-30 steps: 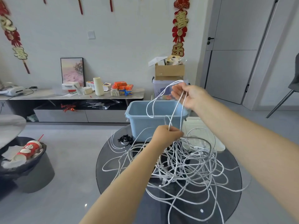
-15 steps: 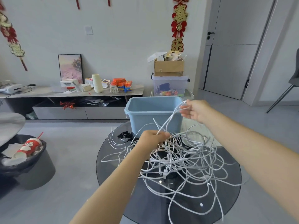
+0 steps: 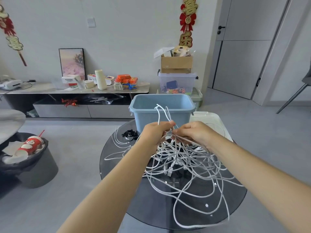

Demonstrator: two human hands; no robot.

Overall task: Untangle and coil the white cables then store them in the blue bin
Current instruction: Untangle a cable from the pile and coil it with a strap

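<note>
A tangle of white cables (image 3: 185, 165) lies on a round dark glass table (image 3: 151, 204). My left hand (image 3: 155, 133) grips a bunch of the cables, and a looped end (image 3: 162, 113) sticks up above my fist. My right hand (image 3: 193, 134) pinches strands right beside the left hand, fingertips almost touching it. Both hands are held above the pile, just in front of the blue bin (image 3: 161, 111), which stands at the table's far edge and looks empty from here.
A white lid (image 3: 212, 123) lies right of the bin. Black clips (image 3: 130, 134) sit on the table to its left. A dark waste bin (image 3: 28, 158) with a red cup stands on the floor at left. A low cabinet (image 3: 75, 100) lines the far wall.
My right hand has come down from head height and moved left to meet my left hand. The lifted cable loop has dropped with it and now pokes up from my left fist.
</note>
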